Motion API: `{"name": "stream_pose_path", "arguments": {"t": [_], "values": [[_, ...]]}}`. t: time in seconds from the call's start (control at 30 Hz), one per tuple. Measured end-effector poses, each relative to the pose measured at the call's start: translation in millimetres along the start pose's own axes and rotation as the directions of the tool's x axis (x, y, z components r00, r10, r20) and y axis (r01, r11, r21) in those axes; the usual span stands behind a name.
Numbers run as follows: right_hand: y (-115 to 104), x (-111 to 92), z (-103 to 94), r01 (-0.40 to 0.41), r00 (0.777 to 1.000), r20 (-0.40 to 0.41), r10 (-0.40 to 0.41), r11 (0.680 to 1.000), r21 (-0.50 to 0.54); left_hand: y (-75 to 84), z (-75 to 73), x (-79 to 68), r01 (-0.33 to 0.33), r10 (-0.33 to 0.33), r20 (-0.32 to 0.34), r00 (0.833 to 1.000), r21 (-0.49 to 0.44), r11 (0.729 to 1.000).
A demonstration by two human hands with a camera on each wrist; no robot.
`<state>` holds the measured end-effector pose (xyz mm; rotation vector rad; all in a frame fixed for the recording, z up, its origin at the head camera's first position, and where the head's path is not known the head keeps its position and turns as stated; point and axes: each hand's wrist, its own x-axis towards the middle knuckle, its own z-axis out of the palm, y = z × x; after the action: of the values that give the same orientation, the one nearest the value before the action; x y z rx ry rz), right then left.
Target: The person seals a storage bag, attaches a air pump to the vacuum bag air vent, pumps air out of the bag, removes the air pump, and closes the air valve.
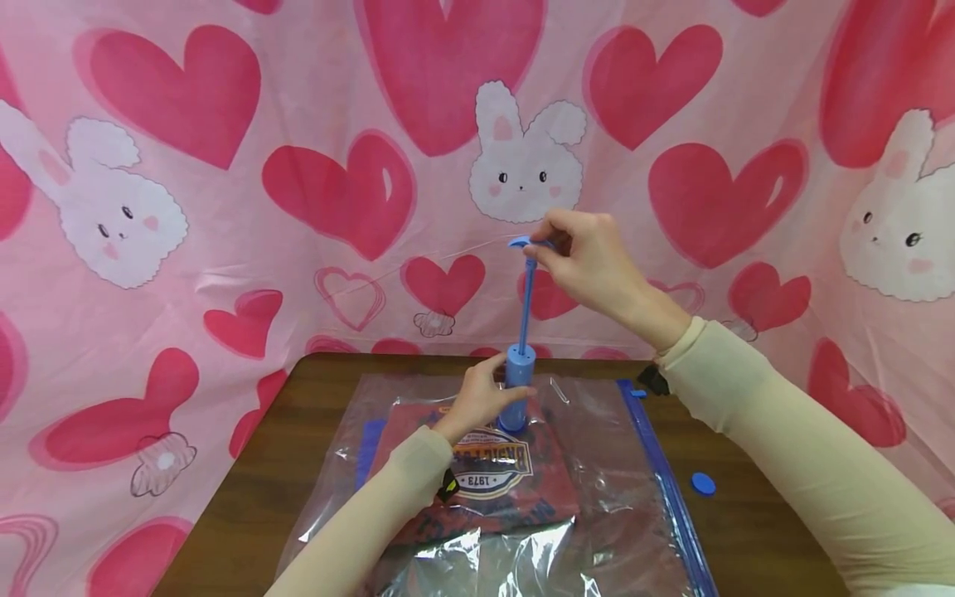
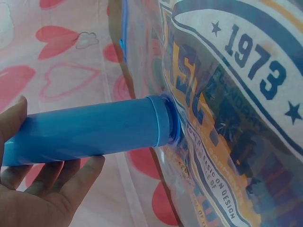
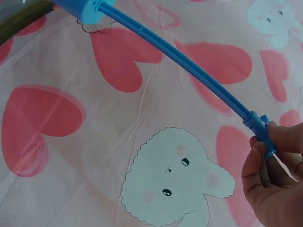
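A blue hand pump (image 1: 516, 400) stands upright on a clear plastic storage bag (image 1: 619, 497), its base over the bag's valve. My left hand (image 1: 483, 400) grips the pump's barrel, thumb on one side and fingers on the other, as the left wrist view also shows. Up above, my right hand (image 1: 585, 253) pinches the T-shaped handle (image 1: 520, 241). The pump's rod (image 1: 526, 307) is drawn far out of the barrel. Inside the bag lies a folded dark red garment (image 1: 507, 497) with a printed "1973" badge.
A blue round cap (image 1: 703, 483) lies on the dark wooden table (image 1: 246, 497), right of the bag. The bag's blue zip strip (image 1: 667, 489) runs along its right side, with a small slider (image 1: 637, 393) near the top. A pink cloth with hearts and rabbits hangs behind.
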<state>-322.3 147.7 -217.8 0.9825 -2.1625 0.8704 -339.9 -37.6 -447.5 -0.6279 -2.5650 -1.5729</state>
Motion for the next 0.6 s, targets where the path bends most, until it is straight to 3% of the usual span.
{"name": "stream_pose_path", "arguments": {"t": [0.37, 0.6], "values": [[2, -7, 9.0, 0.003, 0.997, -0.072, -0.003, 1.0, 0.001, -0.6, -1.1, 1.0, -0.003, 0.003, -0.009, 1.0, -0.01, 1.0], [12, -23, 21.1, -0.008, 1.0, -0.029, 0.008, 1.0, -0.017, 0.5, 0.4, 0.2, 0.005, -0.005, -0.014, 1.0, -0.002, 1.0]]}}
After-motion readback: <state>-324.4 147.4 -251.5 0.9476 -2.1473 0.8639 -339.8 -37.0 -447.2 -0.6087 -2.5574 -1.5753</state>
